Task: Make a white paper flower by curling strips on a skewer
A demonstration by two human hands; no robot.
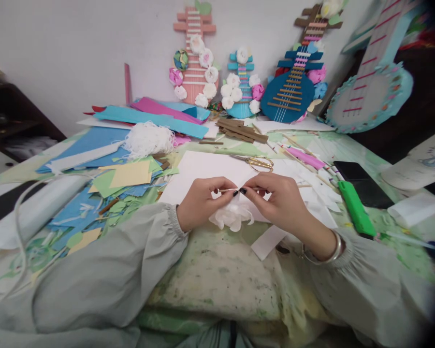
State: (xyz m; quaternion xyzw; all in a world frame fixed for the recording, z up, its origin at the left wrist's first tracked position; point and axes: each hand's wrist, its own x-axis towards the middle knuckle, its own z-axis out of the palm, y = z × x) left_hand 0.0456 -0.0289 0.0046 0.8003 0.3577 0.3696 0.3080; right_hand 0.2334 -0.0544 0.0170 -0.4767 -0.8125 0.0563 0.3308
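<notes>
A thin wooden stick (pixel 304 186) runs level between my two hands, over the front part of a white sheet (pixel 199 166). My left hand (pixel 205 200) pinches its left end between thumb and fingers. Close beside it, my right hand (pixel 277 195) pinches the stick too, the thumbs almost touching. Something small and white shows between the fingertips, too small to make out. Just below the fingers lies a white petalled paper piece (pixel 232 217). A white paper strip (pixel 268 241) rests near my right wrist.
Gold scissors (pixel 259 163) lie behind my hands. Coloured paper scraps (pixel 130 176) and white string (pixel 148 139) are at left. A green cutter (pixel 355 208) and a black phone (pixel 362 183) sit right. Decorated paper instruments (pixel 290 94) stand along the back wall.
</notes>
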